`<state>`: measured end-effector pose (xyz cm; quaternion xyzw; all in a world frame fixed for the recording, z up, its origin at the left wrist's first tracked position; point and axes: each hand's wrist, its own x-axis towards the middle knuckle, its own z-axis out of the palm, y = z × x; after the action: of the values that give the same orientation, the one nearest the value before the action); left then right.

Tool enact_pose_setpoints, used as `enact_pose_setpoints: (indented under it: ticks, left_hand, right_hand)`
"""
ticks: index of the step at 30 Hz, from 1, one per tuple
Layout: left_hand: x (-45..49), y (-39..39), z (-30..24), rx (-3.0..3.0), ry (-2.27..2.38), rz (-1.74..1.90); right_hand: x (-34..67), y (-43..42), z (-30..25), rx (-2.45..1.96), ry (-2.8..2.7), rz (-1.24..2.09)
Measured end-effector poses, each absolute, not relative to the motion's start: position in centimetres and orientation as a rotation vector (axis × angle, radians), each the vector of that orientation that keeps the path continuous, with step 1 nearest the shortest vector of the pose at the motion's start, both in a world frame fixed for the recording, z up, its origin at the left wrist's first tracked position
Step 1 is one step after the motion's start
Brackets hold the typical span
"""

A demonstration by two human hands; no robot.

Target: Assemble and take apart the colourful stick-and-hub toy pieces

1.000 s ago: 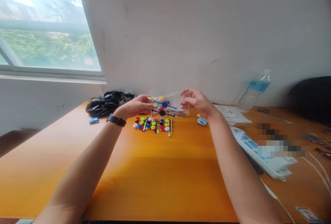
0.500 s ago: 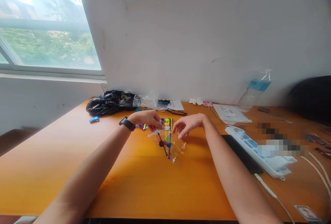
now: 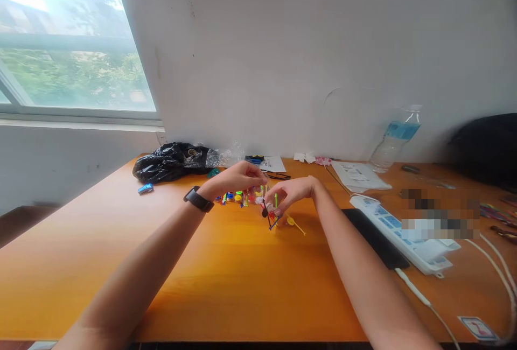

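Note:
My left hand [image 3: 244,176], with a black watch on its wrist, is closed in a pinch on what appears to be a clear plastic bag, mostly hidden. Just to the right, my right hand [image 3: 291,194] has its fingers curled down around small thin plastic arrows with round discs. A black arrow [image 3: 265,212], a green arrow [image 3: 276,200] and a blue one show at its fingertips. On the table below that hand lies a yellow arrow [image 3: 297,224]. Several colourful small pieces [image 3: 238,198] lie beneath my left hand.
A black plastic bag [image 3: 165,161] and a small blue packet [image 3: 145,189] are at the left. Along the right side are a white power strip [image 3: 398,231], a black flat device [image 3: 375,239] and cables. A clear bottle [image 3: 393,142] stands by the wall.
My left hand has risen slightly and moved right. The arrows, which hung together in the clear bag, now spread out under my right hand, and a yellow one lies apart on the table.

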<state>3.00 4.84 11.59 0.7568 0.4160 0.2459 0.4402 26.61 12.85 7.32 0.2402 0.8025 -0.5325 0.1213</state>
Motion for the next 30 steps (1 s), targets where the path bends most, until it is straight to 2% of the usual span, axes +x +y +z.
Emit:
enact_pose_setpoints:
  ticks: [10,17,24,28,30]
  left_hand:
    - [3.9,3.9,12.3,2.015,0.940,0.824]
    - [1.1,4.2,14.3,1.966,1.059,1.027]
    - [-5.1,10.5,11.5,1.261,1.115,1.694]
    - [-7.1,14.3,8.1,0.798,1.167,1.875]
    - [-7.3,15.5,6.7,0.755,1.169,1.875]
  right_hand:
    - [26.5,12.4,7.9,0.484,2.286,-1.689]
    - [27.4,13.2,7.1,0.652,2.275,-1.732]
    - [28.9,13.5,7.4,0.872,2.359,-1.649]
    - [28.9,13.3,8.2,0.959,2.416,-1.470]
    - [27.9,12.8,8.7,0.965,2.427,-1.328]
